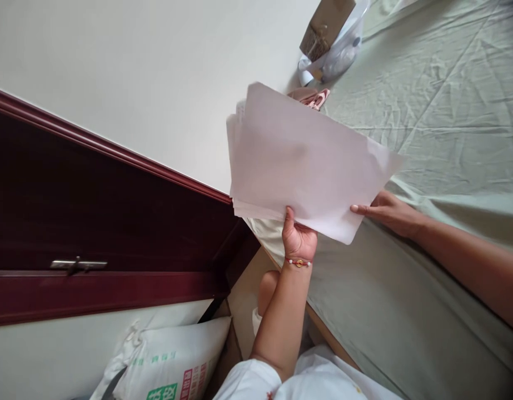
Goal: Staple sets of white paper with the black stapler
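A stack of large white paper sheets [306, 161] is held up in front of me, slightly fanned at its left edge, where a little print shows on one sheet. My left hand [299, 238], with a red cord bracelet at its wrist, grips the lower edge. Its thumb lies on the front sheet and its fingers are hidden behind. At the lower right corner, my right hand [389, 214] pinches the paper, thumb in front and the other fingers mostly out of sight underneath. The faces of the inner sheets cannot be seen.
A bed with a wrinkled green sheet [456, 100] spreads to the right. On it stand a clear plastic tub [343, 58] holding a cardboard box [329, 25], and a pink cloth [312, 97]. Left is a dark red wooden panel [93, 205] with a metal latch; below lies a printed white sack [173, 361].
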Tool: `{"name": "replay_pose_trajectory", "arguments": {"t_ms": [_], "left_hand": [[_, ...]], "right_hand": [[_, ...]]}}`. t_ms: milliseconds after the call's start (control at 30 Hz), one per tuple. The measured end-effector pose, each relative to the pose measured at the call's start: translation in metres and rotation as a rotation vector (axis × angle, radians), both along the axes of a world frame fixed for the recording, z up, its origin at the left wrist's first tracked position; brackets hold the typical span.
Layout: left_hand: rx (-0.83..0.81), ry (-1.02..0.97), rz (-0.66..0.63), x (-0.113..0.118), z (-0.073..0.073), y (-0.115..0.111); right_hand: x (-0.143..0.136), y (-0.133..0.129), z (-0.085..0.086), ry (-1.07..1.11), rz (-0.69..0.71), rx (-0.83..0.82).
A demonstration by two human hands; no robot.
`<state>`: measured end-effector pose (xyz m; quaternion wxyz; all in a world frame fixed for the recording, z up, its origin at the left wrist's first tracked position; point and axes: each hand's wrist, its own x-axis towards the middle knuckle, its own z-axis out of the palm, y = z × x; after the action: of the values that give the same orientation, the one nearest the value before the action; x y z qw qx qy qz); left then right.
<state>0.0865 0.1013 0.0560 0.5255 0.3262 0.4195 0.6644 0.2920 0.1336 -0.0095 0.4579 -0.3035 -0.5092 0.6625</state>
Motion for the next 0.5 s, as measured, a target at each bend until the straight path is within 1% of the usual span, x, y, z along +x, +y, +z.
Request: {"name": "replay_pose_trajectory", "arguments": {"t_ms": [67,100,167,267,333,367,433,467,500], "left_hand": [[0.005,0.013,-0.01,0.001,0.0,-0.002],[-0.008,0.025,-0.011,0.001,-0.003,-0.002],[-0.069,0.036,-0.003,-0.001,-0.012,-0.004],[-0.203,0.008,0.028,-0.014,-0.031,-0.008],[-0.204,-0.027,0.071,-0.034,-0.039,-0.014],[-0.187,-0.045,0.091,-0.047,-0.041,-0.017],[-0.143,-0.025,0.172,-0.077,-0.038,-0.023],[-0.115,0.014,0.194,-0.092,-0.035,-0.026],[-0.091,0.073,0.189,-0.105,-0.031,-0.028]], "right_hand": [[0.001,0.001,-0.004,0.047,0.031,-0.02],[0.002,0.002,-0.006,0.062,0.039,-0.042],[0.003,0.002,-0.009,0.074,0.034,-0.086],[0.003,0.002,-0.013,0.077,-0.074,-0.117],[0.003,0.004,-0.015,0.072,-0.137,-0.12],[0.004,0.005,-0.015,0.072,-0.15,-0.117],[0.006,0.006,-0.016,0.075,-0.141,-0.109],[0.006,0.007,-0.015,0.077,-0.132,-0.107],[0.007,0.006,-0.015,0.075,-0.123,-0.108]]}}
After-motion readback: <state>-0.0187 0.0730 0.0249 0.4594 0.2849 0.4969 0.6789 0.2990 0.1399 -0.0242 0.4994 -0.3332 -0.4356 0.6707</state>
